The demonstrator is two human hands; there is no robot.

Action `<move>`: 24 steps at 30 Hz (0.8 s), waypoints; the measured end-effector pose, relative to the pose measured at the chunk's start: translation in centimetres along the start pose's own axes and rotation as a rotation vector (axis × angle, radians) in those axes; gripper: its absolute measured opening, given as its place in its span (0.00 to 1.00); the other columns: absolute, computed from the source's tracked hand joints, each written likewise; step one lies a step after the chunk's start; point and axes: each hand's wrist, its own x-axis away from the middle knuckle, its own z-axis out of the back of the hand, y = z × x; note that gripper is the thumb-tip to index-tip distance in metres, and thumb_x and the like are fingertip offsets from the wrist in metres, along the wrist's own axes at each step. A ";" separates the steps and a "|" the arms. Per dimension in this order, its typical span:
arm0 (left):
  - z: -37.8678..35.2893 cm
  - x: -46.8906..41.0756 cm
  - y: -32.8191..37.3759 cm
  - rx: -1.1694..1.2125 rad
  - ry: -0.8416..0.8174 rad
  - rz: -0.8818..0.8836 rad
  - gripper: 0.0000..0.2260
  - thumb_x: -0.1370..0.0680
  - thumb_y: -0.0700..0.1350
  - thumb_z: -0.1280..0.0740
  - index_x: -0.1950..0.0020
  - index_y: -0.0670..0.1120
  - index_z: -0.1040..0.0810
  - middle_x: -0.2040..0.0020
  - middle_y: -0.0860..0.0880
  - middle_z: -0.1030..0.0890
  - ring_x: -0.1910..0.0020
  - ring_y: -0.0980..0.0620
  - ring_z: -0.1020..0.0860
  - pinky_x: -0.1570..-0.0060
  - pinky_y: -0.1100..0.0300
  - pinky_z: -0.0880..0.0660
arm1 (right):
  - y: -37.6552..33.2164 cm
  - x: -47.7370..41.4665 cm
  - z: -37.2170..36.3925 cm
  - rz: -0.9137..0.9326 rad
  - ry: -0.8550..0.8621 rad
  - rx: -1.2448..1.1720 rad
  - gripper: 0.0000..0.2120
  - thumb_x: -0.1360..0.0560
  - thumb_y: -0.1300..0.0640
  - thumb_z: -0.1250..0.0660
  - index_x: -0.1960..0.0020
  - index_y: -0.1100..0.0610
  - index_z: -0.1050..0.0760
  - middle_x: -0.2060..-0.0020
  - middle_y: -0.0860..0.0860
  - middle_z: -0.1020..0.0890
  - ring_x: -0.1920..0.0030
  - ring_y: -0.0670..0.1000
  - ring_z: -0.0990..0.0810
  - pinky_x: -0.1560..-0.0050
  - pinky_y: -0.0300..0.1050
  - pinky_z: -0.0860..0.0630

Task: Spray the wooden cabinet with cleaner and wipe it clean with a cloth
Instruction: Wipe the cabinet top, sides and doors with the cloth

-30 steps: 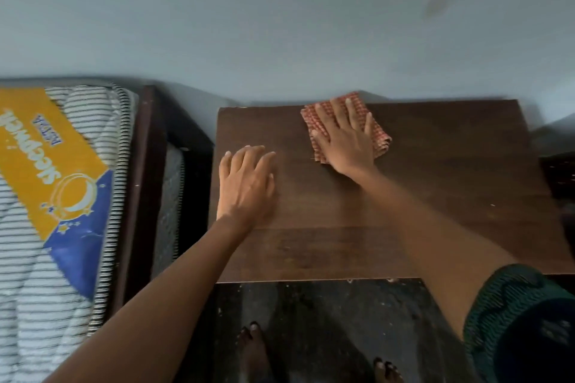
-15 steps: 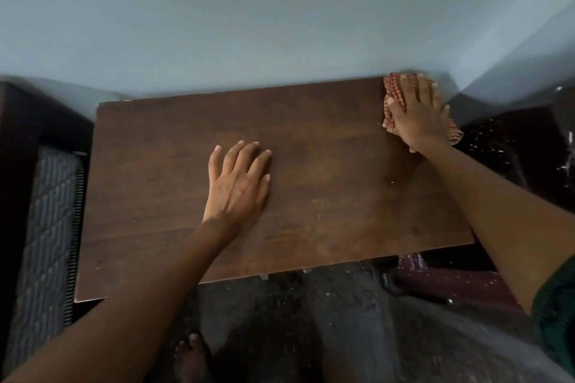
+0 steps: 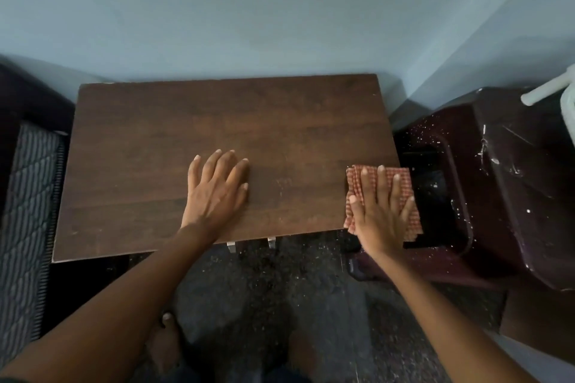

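A person wipes the flat top of a dark brown wooden cabinet set against a pale blue wall, seen from a head-worn camera. The right hand, fingers straight and spread, presses a folded red-and-white checked cloth flat at the top's 4 o'clock corner, pinning it rather than clutching it. The left hand, likewise flat and holding nothing, rests on the wood just toward 6 o'clock of centre. No cleaner bottle is in view. The cloth's outer edge hangs past the cabinet's 3 o'clock side, above the gap beside a paint-flecked maroon plastic chair. With only palm pressure holding it, a stroke toward 3 o'clock could drag the cloth off the edge and drop it onto the dark speckled floor. The pale specks between the hands may smear, and the bracing palm could mark the wood.
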 end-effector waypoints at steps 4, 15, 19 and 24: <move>0.2 3.1 -1.3 -0.031 -0.008 0.025 0.22 0.23 0.51 0.49 0.34 0.45 0.27 0.32 0.41 0.28 0.30 0.40 0.32 0.32 0.37 0.41 | -4.8 1.4 -1.3 0.105 0.025 0.023 0.28 0.23 0.38 0.63 0.26 0.44 0.62 0.24 0.50 0.56 0.24 0.58 0.56 0.30 0.66 0.60; 0.3 10.4 -8.6 -0.073 0.032 0.091 0.22 0.21 0.50 0.49 0.30 0.45 0.30 0.27 0.41 0.33 0.26 0.40 0.37 0.29 0.39 0.43 | -22.9 7.0 -4.9 0.395 0.026 0.007 0.28 0.22 0.41 0.55 0.25 0.48 0.43 0.24 0.53 0.42 0.25 0.60 0.47 0.30 0.68 0.55; -0.1 14.2 -13.9 -0.032 0.103 0.184 0.21 0.20 0.45 0.40 0.27 0.42 0.33 0.25 0.41 0.37 0.25 0.41 0.40 0.27 0.41 0.50 | -28.1 8.7 -5.8 0.500 -0.025 0.002 0.28 0.21 0.41 0.60 0.23 0.47 0.54 0.23 0.50 0.54 0.24 0.57 0.59 0.30 0.64 0.65; -1.5 17.4 -18.4 0.030 0.213 0.300 0.24 0.22 0.42 0.48 0.27 0.41 0.35 0.25 0.40 0.36 0.26 0.40 0.38 0.28 0.41 0.47 | -33.2 10.1 -6.8 0.585 -0.003 0.022 0.29 0.23 0.40 0.63 0.23 0.47 0.54 0.23 0.50 0.53 0.24 0.57 0.58 0.29 0.63 0.64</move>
